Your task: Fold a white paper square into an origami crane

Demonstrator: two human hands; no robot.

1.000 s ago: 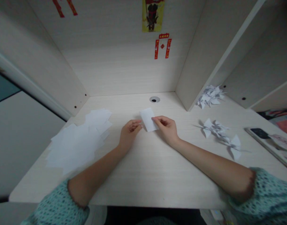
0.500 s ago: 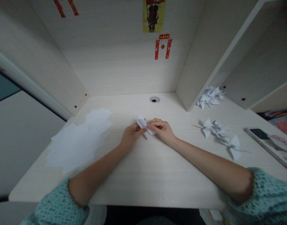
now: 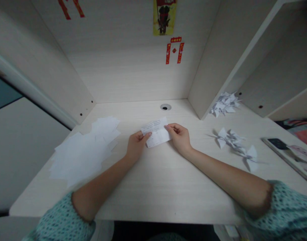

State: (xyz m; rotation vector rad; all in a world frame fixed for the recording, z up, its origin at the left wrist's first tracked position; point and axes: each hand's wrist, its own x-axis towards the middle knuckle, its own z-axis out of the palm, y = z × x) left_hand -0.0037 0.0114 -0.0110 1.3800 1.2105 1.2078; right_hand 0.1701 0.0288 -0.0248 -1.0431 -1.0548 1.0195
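Head view. A small printed sheet (image 3: 157,132) lies between the two hands over the middle of the desk (image 3: 143,194); whether it touches the surface, I cannot tell. The left hand (image 3: 136,144) has its grip closed on the sheet's left edge, thumb uppermost. The right hand (image 3: 180,137) pinches the opposite edge. To the left, overlapping white papers (image 3: 79,150) are spread; to the right I see folded pieces (image 3: 236,144), a paper heap (image 3: 225,103) farther back, and a phone (image 3: 289,156).
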